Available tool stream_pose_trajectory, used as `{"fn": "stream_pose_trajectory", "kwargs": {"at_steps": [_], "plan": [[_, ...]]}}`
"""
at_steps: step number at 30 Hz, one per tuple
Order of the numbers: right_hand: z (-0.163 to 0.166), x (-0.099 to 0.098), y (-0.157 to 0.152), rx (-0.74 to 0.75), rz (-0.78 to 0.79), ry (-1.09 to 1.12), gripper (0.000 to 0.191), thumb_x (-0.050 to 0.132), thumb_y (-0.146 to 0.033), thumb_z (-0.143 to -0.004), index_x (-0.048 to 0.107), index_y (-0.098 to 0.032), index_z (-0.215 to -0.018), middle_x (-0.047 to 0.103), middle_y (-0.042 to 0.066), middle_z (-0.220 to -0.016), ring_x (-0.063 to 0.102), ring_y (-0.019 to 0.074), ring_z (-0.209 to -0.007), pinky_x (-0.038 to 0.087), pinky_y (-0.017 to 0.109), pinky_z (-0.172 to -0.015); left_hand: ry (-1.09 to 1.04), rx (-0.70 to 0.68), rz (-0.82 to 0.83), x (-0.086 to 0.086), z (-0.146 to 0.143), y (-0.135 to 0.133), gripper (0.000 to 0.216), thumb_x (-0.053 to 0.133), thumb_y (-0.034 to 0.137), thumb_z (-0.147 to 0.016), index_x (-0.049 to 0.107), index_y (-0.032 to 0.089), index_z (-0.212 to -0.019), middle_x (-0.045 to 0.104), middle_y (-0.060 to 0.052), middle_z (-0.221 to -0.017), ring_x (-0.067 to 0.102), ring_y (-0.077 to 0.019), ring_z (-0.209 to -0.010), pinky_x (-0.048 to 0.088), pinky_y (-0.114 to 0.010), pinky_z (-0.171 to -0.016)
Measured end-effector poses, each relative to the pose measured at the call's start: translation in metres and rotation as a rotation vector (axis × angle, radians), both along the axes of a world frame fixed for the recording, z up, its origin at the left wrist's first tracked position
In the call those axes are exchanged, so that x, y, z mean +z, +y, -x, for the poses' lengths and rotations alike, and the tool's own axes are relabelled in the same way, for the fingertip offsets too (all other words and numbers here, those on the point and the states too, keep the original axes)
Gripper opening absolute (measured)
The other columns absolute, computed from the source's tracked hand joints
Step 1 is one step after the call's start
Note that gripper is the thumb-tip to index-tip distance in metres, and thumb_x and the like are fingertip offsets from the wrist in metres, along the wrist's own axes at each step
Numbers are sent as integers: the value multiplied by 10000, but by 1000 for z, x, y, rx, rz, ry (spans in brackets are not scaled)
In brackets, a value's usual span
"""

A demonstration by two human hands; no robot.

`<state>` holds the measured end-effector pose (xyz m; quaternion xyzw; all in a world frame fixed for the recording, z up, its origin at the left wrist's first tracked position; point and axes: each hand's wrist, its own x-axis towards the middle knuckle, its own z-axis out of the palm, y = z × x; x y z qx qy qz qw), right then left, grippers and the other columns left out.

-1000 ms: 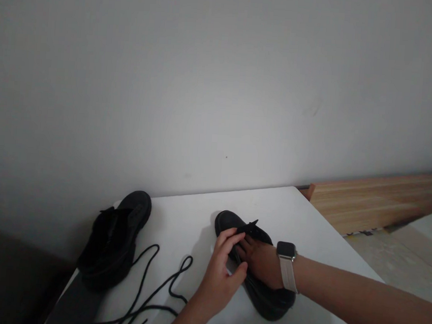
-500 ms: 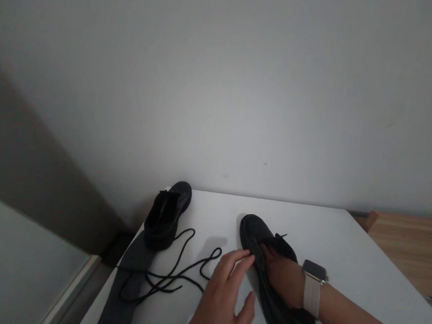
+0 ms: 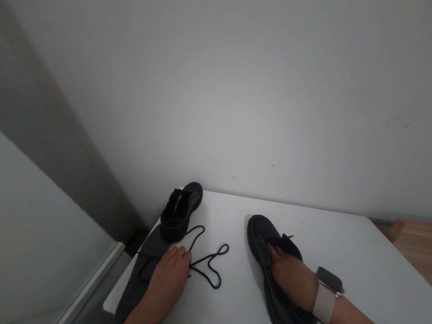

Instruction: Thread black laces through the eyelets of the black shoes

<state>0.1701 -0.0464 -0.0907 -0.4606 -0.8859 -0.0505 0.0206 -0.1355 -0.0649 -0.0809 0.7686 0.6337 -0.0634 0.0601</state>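
My left hand (image 3: pixel 171 270) is over a tangle of long black shoelaces (image 3: pixel 215 254) on the left of the table, its fingers curled down and closed on them; the fingertips are hidden. My right hand (image 3: pixel 291 278), with a watch on the wrist, reaches into the opening of a black shoe (image 3: pixel 261 229) that lies with its toe pointing away. Its fingers bend against the shoe's upper near the tongue, partly hidden inside. A second black shoe (image 3: pixel 174 225) stands at the far left corner, its collar open toward me.
The white table (image 3: pixel 224 310) backs onto a pale wall (image 3: pixel 242 109). A dark grey flat strip (image 3: pixel 132 294) lies along the table's left edge, under the laces. At the right a wooden surface (image 3: pixel 421 245) shows beyond the table edge.
My left hand has moved left, from beside the right-hand shoe onto the shoelaces, and its fingers have closed down. My right hand stays in the shoe. The view has shifted slightly.
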Motion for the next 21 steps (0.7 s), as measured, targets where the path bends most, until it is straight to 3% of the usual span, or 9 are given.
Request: {"fn": "stream_pose_trajectory", "kwargs": {"at_steps": [4,8,11,14,16,18,19,21], "plan": [[2,14,-9,22,44,-4,503,454,128,-706,746,-50,-1073,737,234,-1099,738,316,-964,612,391,-865,2,-15,-37,4,-3,1,219,539,17,-844,703,96,-965,681,-151,-1057,614,-326,-1067,484,-455,-944],[-4,30,-18,-55,130,178,406,547,49,-732,731,-112,-1057,740,168,-1099,731,317,-961,605,460,-880,4,-9,-100,18,2,1,216,503,12,-850,675,102,-942,680,-141,-1010,623,-315,-1011,488,-460,-900],[-7,44,-29,-94,-24,436,280,519,-103,-892,695,-167,-1100,726,144,-1108,717,302,-969,599,485,-853,-49,-31,-251,29,3,-1,213,448,59,-922,644,127,-970,685,-109,-921,645,-282,-899,504,-444,-843],[4,59,-46,-26,-121,729,241,479,-180,-957,658,-207,-1115,710,123,-1099,695,247,-991,575,396,-877,-193,-140,-521,43,-6,-5,202,415,145,-979,617,160,-974,683,-77,-846,652,-253,-776,522,-402,-746],[21,64,-57,42,6,880,225,458,-177,-967,654,-202,-1074,704,116,-1040,692,212,-955,567,321,-837,-328,-225,-629,56,-20,-10,206,392,204,-1008,596,179,-1003,684,-66,-853,661,-229,-752,526,-352,-703],[42,63,-67,130,315,968,226,448,-204,-982,671,-191,-1010,702,97,-928,695,185,-837,561,280,-753,-476,-292,-632,71,-36,-18,199,377,235,-1024,574,204,-1028,682,-40,-841,675,-194,-728,522,-289,-660],[52,59,-70,186,482,1013,211,499,-272,-974,679,-185,-1039,705,98,-924,694,179,-781,559,279,-723,-543,-328,-611,79,-44,-22,191,376,239,-1028,565,216,-1045,689,-28,-844,684,-179,-725,520,-264,-651],[67,52,-75,196,745,1215,420,600,-465,-921,623,-184,-1233,696,107,-955,685,192,-768,554,294,-688,-638,-418,-541,90,-59,-30,188,378,245,-1031,562,240,-1069,714,-12,-867,703,-158,-738,521,-232,-665]]}}
